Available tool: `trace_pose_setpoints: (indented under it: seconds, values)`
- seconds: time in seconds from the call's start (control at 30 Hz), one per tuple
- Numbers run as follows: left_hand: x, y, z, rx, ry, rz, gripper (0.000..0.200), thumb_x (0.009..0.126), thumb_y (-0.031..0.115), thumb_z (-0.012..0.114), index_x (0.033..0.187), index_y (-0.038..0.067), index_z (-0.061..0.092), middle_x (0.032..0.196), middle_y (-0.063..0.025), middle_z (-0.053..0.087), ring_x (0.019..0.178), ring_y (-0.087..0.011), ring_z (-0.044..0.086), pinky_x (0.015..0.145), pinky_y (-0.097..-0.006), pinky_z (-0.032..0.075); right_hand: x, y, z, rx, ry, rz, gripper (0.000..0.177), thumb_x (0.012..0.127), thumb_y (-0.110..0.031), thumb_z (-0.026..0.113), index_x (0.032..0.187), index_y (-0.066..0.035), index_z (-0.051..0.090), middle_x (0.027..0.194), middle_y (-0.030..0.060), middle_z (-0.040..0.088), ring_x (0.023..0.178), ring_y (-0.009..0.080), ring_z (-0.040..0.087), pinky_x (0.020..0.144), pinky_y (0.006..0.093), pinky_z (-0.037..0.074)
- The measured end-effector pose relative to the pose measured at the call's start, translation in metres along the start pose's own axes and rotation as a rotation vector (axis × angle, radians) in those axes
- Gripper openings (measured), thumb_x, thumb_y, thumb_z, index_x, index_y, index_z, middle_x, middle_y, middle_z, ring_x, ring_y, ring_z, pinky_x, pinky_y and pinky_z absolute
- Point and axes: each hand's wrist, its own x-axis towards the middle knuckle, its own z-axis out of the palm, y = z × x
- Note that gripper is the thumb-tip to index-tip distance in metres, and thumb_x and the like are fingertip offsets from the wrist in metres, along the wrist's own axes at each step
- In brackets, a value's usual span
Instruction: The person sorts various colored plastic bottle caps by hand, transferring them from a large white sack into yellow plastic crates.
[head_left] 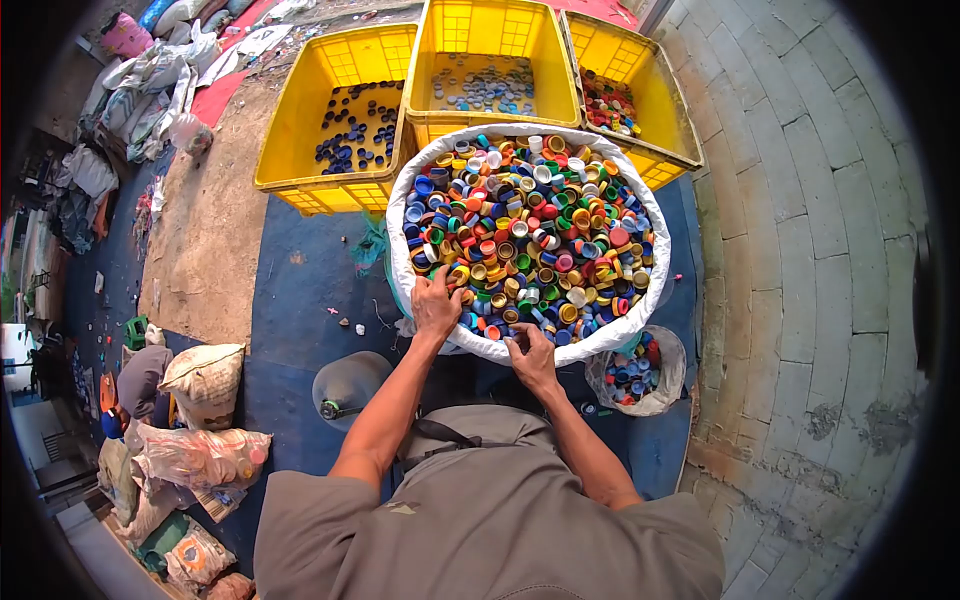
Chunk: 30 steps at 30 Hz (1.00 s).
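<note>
A large white-rimmed sack (402, 190) stands before me, heaped with loose plastic bottle caps (530, 235) in many colours. My left hand (437, 308) reaches over the near left rim, its thumb and fingers apart and touching the caps. At the near rim is my right hand (532, 358), its fingers curled together over the edge of the heap. Whether a cap sits between those fingers is too small to tell.
Behind the sack stand three yellow crates: the left crate (290, 140) with dark blue caps, the middle crate (500, 25) with pale ones, the right crate (660, 105) with mostly red ones. A smaller bag (668, 365) of caps, a grey round container (352, 385) and a block wall (800, 260) flank me.
</note>
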Motion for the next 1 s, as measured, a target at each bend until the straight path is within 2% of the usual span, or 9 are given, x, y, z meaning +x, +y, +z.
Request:
trace_pose_setpoints:
  seconds: [0.2,0.37,0.4,0.53,0.63,0.77,0.8,0.9,1.0]
  values:
    - [0.003,-0.006,0.013,0.005,0.012,-0.056,0.037,0.071,0.018,0.076,0.107,0.015,0.066,0.079,-0.0045,0.067,0.083,-0.0247,0.055,0.077,-0.0382,0.045,0.0,-0.004,-0.003,-0.038,0.02,-0.051,0.026,0.077,-0.006,0.07,0.1,0.001,0.06,0.076,0.0111,0.063,0.065,0.0191,0.061,0.06,0.0308,0.049]
    - [0.0,-0.006,0.004,-0.094,-0.013,-0.028,0.034,0.073,0.015,0.075,0.105,0.011,0.067,0.087,-0.0115,0.067,0.084,-0.0243,0.058,0.078,-0.037,0.046,0.011,0.0,0.002,-0.064,0.022,-0.126,0.027,0.075,-0.005,0.069,0.1,0.0,0.06,0.077,0.0118,0.063,0.064,0.0213,0.062,0.061,0.0324,0.049]
    - [-0.001,-0.002,-0.003,-0.139,-0.023,-0.024,0.033,0.073,0.014,0.075,0.105,0.01,0.067,0.09,-0.0125,0.067,0.086,-0.0235,0.06,0.079,-0.036,0.047,0.014,-0.002,0.0,-0.089,-0.004,-0.116,0.029,0.074,-0.005,0.07,0.101,-0.001,0.06,0.078,0.0121,0.063,0.071,0.0244,0.061,0.066,0.035,0.049]
    - [-0.008,0.015,-0.034,-0.909,-0.113,-0.411,0.031,0.083,0.008,0.069,0.111,-0.001,0.061,0.098,-0.0097,0.066,0.096,-0.0181,0.063,0.081,-0.028,0.053,0.031,-0.009,-0.003,-0.232,-0.019,-0.165,0.033,0.072,-0.003,0.069,0.104,-0.002,0.059,0.081,0.0119,0.065,0.083,0.0296,0.058,0.076,0.0404,0.046]
    - [-0.018,0.014,-0.05,-1.446,-0.142,-0.603,0.033,0.085,0.006,0.066,0.115,-0.004,0.057,0.103,-0.0115,0.064,0.098,-0.0199,0.063,0.082,-0.0293,0.054,0.047,-0.013,-0.002,-0.244,-0.018,-0.248,0.036,0.072,-0.002,0.069,0.106,-0.002,0.059,0.084,0.0129,0.066,0.082,0.0306,0.058,0.077,0.0414,0.045]
    - [-0.036,0.003,-0.06,-1.87,-0.15,-0.764,0.025,0.091,0.017,0.055,0.108,-0.002,0.059,0.098,-0.0121,0.061,0.091,-0.0216,0.063,0.087,-0.0363,0.052,0.061,-0.01,0.006,-0.295,-0.041,-0.347,0.042,0.071,-0.003,0.07,0.111,-0.001,0.058,0.083,0.0123,0.066,0.083,0.0288,0.058,0.076,0.0409,0.044]
    - [-0.038,0.004,-0.059,-1.87,-0.114,-0.827,0.026,0.091,0.022,0.054,0.104,0.0,0.06,0.092,-0.0087,0.061,0.083,-0.019,0.062,0.084,-0.0365,0.052,0.063,-0.008,0.007,-0.304,-0.069,-0.336,0.042,0.071,-0.004,0.069,0.112,-0.001,0.058,0.085,0.0117,0.067,0.083,0.0283,0.058,0.077,0.0407,0.044]
    - [-0.049,-0.007,-0.051,-1.889,-0.151,-0.864,0.024,0.091,0.022,0.055,0.103,0.002,0.06,0.092,-0.005,0.062,0.079,-0.0159,0.061,0.078,-0.0344,0.052,0.065,-0.005,0.011,-0.33,-0.088,-0.338,0.041,0.072,-0.004,0.069,0.112,0.0,0.058,0.087,0.011,0.068,0.083,0.0278,0.058,0.077,0.0402,0.044]
    - [-0.051,0.001,-0.052,-1.691,-0.161,-0.91,0.016,0.09,0.02,0.058,0.098,0.006,0.06,0.083,-0.0011,0.059,0.074,-0.0121,0.058,0.069,-0.0311,0.052,0.068,-0.005,0.012,-0.309,-0.105,-0.291,0.041,0.071,-0.004,0.069,0.112,-0.002,0.059,0.086,0.01,0.069,0.084,0.0275,0.059,0.077,0.0401,0.044]
